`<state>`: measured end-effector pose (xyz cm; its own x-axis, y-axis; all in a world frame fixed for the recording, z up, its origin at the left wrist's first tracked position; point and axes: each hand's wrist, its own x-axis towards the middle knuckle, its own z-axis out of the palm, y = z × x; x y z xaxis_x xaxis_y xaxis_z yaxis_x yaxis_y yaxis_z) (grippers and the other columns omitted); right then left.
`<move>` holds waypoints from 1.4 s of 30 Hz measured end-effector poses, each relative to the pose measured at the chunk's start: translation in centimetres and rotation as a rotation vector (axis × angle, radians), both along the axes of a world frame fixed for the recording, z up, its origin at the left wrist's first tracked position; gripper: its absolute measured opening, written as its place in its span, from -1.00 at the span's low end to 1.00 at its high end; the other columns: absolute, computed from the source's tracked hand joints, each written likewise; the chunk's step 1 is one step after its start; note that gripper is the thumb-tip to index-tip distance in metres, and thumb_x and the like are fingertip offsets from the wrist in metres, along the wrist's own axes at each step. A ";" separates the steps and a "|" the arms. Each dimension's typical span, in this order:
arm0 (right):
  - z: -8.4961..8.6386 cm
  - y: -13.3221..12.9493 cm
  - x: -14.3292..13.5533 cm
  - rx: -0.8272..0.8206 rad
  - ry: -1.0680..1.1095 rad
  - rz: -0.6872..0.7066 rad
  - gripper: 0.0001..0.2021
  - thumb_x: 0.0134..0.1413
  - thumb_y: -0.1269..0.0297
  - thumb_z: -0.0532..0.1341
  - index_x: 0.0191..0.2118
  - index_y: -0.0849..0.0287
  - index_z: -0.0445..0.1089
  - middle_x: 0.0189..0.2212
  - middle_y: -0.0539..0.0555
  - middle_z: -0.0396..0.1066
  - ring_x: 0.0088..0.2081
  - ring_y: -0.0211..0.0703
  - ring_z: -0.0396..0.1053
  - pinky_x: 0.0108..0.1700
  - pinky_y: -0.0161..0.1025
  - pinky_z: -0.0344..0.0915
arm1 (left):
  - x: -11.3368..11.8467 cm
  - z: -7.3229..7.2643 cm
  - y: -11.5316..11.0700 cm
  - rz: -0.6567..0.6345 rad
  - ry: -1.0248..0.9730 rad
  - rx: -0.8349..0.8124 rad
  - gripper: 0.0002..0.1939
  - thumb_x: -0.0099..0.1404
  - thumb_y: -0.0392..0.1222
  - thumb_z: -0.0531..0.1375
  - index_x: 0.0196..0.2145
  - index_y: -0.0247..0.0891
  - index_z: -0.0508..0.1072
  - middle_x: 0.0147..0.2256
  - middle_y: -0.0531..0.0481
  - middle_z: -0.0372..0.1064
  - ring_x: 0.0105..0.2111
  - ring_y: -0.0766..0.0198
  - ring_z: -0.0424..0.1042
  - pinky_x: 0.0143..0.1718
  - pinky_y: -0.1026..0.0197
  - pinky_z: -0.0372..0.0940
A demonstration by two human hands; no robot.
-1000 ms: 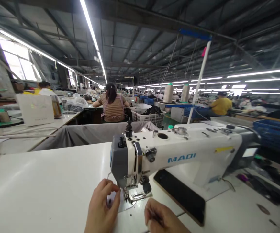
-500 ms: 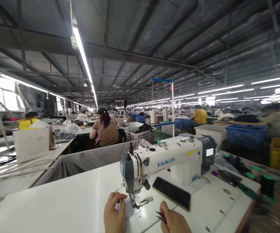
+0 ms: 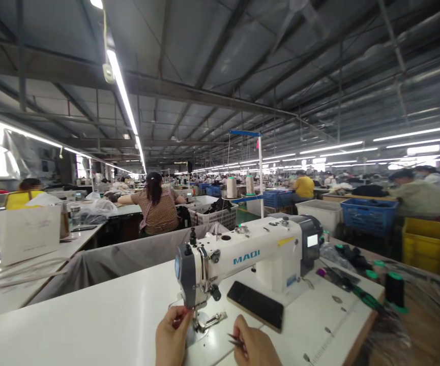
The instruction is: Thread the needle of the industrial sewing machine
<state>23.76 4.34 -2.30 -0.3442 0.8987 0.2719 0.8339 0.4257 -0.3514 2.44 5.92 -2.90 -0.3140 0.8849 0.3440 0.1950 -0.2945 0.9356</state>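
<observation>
My left hand (image 3: 171,335) is beside the needle area of a white sewing machine (image 3: 238,257), thumb and forefinger pinched together just left of the presser foot (image 3: 198,324). Whatever lies between those fingertips is too small to make out. In my right hand (image 3: 257,347) is a small pair of thread snips (image 3: 235,340), its two dark pointed blades sticking out to the left and slightly parted. That hand rests low over the white table (image 3: 101,325), right of the presser foot. A metal guide (image 3: 215,319) sits on the machine bed between my hands.
A dark phone (image 3: 256,305) lies under the machine arm. Black thread spools (image 3: 395,291) and green-handled scissors (image 3: 367,297) are at the right. Grey cloth (image 3: 101,264) hangs along the table's far edge. A person in a striped top (image 3: 159,211) sits beyond, near a white basket (image 3: 214,217).
My left fingertips have closed together and moved up against the needle area. My right hand still holds the snips. The whole view has shifted, with the machine now farther left.
</observation>
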 end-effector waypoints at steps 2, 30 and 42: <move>-0.3 0.5 0.1 -0.033 0.007 0.012 -0.66 -0.21 0.65 0.11 -0.22 0.25 0.29 -0.46 0.01 0.50 -0.43 -0.13 0.45 -0.40 -0.30 0.23 | -0.2 0.0 -0.2 -0.033 0.023 -0.019 -0.57 0.04 0.20 0.26 -0.47 -0.29 0.46 -0.49 -0.01 0.41 -0.44 0.16 0.35 -0.36 0.21 0.23; 0.2 0.7 0.2 -0.180 -0.073 0.185 -0.63 -0.18 0.60 0.10 -0.17 0.17 0.27 -0.35 0.05 0.50 -0.30 0.05 0.48 -0.31 -0.21 0.26 | 1.9 1.3 -0.4 -0.079 -0.324 -0.409 -0.61 -0.04 0.05 0.32 -0.58 -0.30 0.28 -0.60 0.08 0.24 -0.62 0.45 0.07 -0.58 0.35 -0.08; 0.0 0.4 -0.1 -0.177 -0.055 0.184 -0.67 -0.14 0.56 0.09 -0.18 0.15 0.20 -0.38 0.05 0.46 -0.33 0.07 0.44 -0.33 -0.16 0.20 | 1.2 1.5 1.0 -0.116 -0.203 -0.533 -0.66 0.10 -0.03 0.32 -0.57 -0.34 0.35 -0.70 0.21 0.17 -0.75 0.56 -0.05 -0.72 0.40 -0.21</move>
<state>23.61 4.71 -2.33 -0.5165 0.8513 0.0923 0.7679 0.5082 -0.3900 3.60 6.93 -1.36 -0.2182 0.9519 -0.2151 -0.0091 0.2185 0.9758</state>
